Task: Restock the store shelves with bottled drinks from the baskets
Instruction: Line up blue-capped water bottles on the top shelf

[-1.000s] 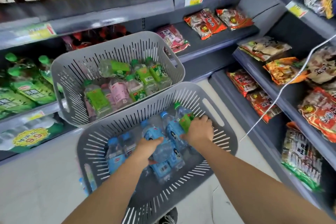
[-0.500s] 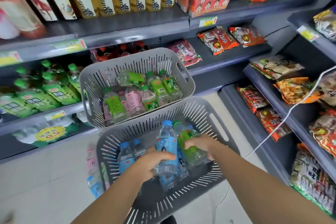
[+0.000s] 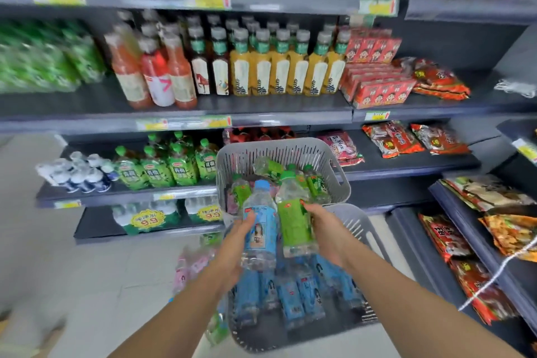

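My left hand grips a clear bottle with a blue cap and blue label, held upright above the near grey basket. My right hand grips a green-capped, green-labelled bottle beside it. Several blue-labelled bottles lie in the near basket. The far grey basket holds several green- and pink-labelled bottles. Green-labelled bottles stand on the lower left shelf.
Dark shelves ahead carry juice bottles, red cartons and snack bags. More snack bags fill the right-hand rack. Water multipacks sit on the bottom shelf. Loose bottles lie left of the near basket.
Both hands have lifted their bottles up out of the near basket. The view has tilted up, showing higher shelves.
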